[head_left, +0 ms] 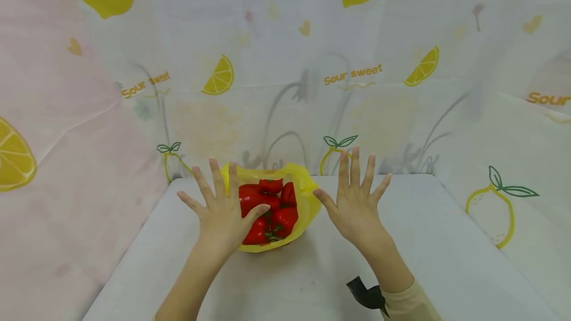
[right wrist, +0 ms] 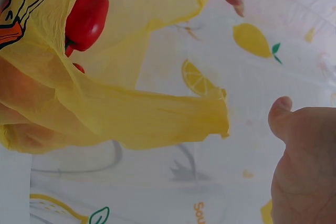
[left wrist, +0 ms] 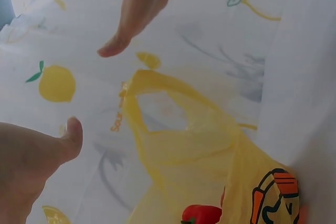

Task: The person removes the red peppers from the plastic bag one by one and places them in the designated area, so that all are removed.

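A yellow plastic bag [head_left: 309, 212] stands on the white table with its mouth open toward me. Several red bell peppers [head_left: 285, 218] lie inside, some with green stems showing. My left hand [head_left: 220, 219] is raised with fingers spread, covering the bag's left side in the head view. To the right of the bag, my right hand [head_left: 357, 207] is up too, fingers straight and apart. Neither hand holds anything. Both wrist views show the bag's handle loops [left wrist: 157, 80] standing free, with a pepper [right wrist: 89, 22] visible in the bag.
The white tabletop [head_left: 446, 241] runs back to a hanging cloth [head_left: 276, 38] printed with lemons and lettering. More of this cloth encloses the left and right sides. A black strap [head_left: 368, 297] sticks out by my right sleeve [head_left: 410, 303].
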`<act>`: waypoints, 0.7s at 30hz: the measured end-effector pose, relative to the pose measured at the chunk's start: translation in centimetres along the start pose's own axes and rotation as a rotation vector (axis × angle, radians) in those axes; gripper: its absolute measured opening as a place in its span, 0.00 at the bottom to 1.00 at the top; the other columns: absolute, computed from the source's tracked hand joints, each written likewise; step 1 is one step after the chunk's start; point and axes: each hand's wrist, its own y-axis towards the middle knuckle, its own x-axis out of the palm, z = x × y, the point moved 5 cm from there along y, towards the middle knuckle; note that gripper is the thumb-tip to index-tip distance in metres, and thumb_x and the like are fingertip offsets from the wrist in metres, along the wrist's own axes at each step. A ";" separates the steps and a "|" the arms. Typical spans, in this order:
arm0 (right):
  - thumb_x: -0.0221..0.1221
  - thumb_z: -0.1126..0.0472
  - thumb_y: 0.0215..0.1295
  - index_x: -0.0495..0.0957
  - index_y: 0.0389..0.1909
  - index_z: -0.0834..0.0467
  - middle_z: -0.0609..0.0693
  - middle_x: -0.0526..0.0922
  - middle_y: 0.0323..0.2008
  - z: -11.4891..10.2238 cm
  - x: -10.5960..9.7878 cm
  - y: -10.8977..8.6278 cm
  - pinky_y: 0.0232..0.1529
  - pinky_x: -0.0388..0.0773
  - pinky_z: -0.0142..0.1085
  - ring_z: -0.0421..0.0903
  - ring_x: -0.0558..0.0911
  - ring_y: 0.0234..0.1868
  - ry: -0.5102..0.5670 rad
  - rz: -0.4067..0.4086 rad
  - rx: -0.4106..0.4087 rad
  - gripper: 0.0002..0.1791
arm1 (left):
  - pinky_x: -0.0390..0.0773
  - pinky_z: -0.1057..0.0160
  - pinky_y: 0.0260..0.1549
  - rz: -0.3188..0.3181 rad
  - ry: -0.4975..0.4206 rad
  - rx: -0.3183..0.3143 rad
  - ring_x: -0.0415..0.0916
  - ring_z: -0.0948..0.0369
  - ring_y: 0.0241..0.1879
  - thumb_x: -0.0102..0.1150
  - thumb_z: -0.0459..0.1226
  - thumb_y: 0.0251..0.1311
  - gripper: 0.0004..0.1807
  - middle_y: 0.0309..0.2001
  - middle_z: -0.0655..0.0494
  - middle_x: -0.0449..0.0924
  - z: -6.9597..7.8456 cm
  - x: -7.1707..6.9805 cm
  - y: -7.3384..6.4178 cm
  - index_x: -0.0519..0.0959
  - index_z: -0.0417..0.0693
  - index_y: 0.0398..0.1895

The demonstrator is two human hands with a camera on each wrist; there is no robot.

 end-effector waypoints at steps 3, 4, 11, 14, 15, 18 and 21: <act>0.39 0.31 0.68 0.12 0.70 0.52 0.52 0.10 0.71 -0.1 0.1 -0.1 0.56 0.16 0.69 0.60 0.13 0.67 0.003 -0.002 -0.003 0.54 | 0.21 0.22 0.51 0.057 0.004 0.003 0.07 0.36 0.66 0.55 0.63 0.57 0.61 0.72 0.40 0.10 -0.5 -0.3 0.0 0.28 0.44 0.76; 0.39 0.31 0.67 0.13 0.71 0.52 0.51 0.10 0.71 -0.2 0.1 -0.1 0.56 0.16 0.69 0.60 0.13 0.67 0.004 -0.002 -0.005 0.54 | 0.22 0.22 0.51 0.074 0.005 0.008 0.08 0.36 0.67 0.56 0.62 0.58 0.61 0.72 0.40 0.11 -0.6 -0.5 0.0 0.28 0.44 0.76; 0.30 0.26 0.64 0.12 0.70 0.52 0.51 0.11 0.71 -0.7 -0.1 -0.2 0.57 0.17 0.69 0.59 0.15 0.69 0.013 0.033 -0.044 0.53 | 0.23 0.23 0.52 0.140 -0.028 0.023 0.13 0.37 0.69 0.57 0.57 0.60 0.56 0.74 0.36 0.23 -2.3 -0.7 -0.1 0.35 0.38 0.76; 0.25 0.24 0.60 0.12 0.70 0.51 0.52 0.13 0.72 -1.2 -0.4 -0.2 0.57 0.18 0.69 0.59 0.17 0.70 0.027 0.079 -0.085 0.52 | 0.38 0.24 0.57 0.191 -0.077 0.027 0.29 0.33 0.71 0.61 0.53 0.60 0.51 0.73 0.31 0.38 -2.9 -0.9 -0.2 0.48 0.33 0.74; 0.25 0.24 0.60 0.12 0.71 0.51 0.52 0.14 0.72 -1.3 -0.5 -0.3 0.58 0.18 0.69 0.59 0.18 0.70 0.036 0.093 -0.099 0.52 | 0.47 0.26 0.57 0.215 -0.096 0.029 0.37 0.33 0.70 0.63 0.51 0.59 0.48 0.72 0.30 0.44 -3.1 -1.0 -0.2 0.52 0.33 0.73; 0.33 0.26 0.63 0.17 0.73 0.53 0.53 0.19 0.74 -1.9 -0.7 -0.4 0.59 0.21 0.70 0.59 0.22 0.72 0.050 0.131 -0.141 0.54 | 0.66 0.35 0.50 0.279 -0.152 0.030 0.54 0.36 0.62 0.67 0.46 0.57 0.40 0.64 0.32 0.58 -3.5 -1.2 -0.3 0.63 0.33 0.67; 0.49 0.33 0.65 0.24 0.75 0.57 0.55 0.29 0.75 -2.6 -0.8 -0.7 0.61 0.27 0.69 0.60 0.31 0.73 0.056 0.157 -0.185 0.57 | 0.70 0.41 0.41 0.321 -0.176 0.029 0.61 0.40 0.55 0.68 0.42 0.55 0.35 0.56 0.35 0.65 -3.7 -1.4 -0.4 0.68 0.33 0.61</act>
